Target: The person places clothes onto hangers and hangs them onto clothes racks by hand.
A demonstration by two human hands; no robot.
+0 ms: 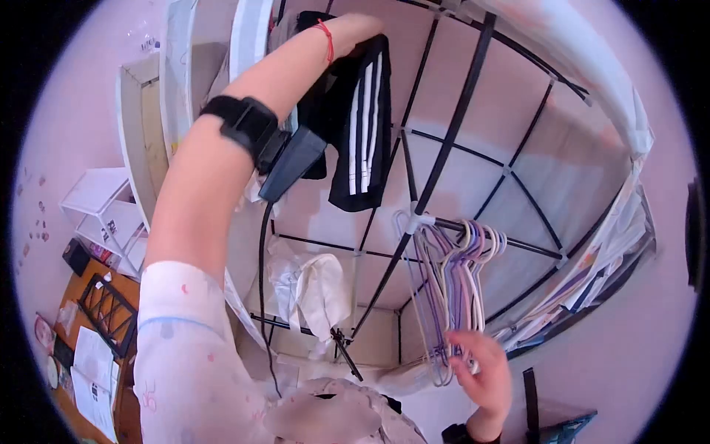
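My left arm reaches up across the view, and my left hand [362, 28], with a red string at the wrist, is at the top of a black garment with white side stripes [361, 129]. Its fingers are hidden, so I cannot tell whether they grip the cloth. Several purple and white clothes hangers [452, 274] hang in a bunch on a black rod of the rack. Beside their lower ends is my right hand [484, 374], thumb and fingers apart; whether it touches them is unclear.
Black poles with white joints form the wardrobe frame [421, 220]. A white cloth [320, 292] hangs low inside it. A dark device on a strap [255, 133] sits on my left forearm, its cable [262, 296] dangling. Left are a white shelf [103, 211] and a wooden desk [70, 307] with papers.
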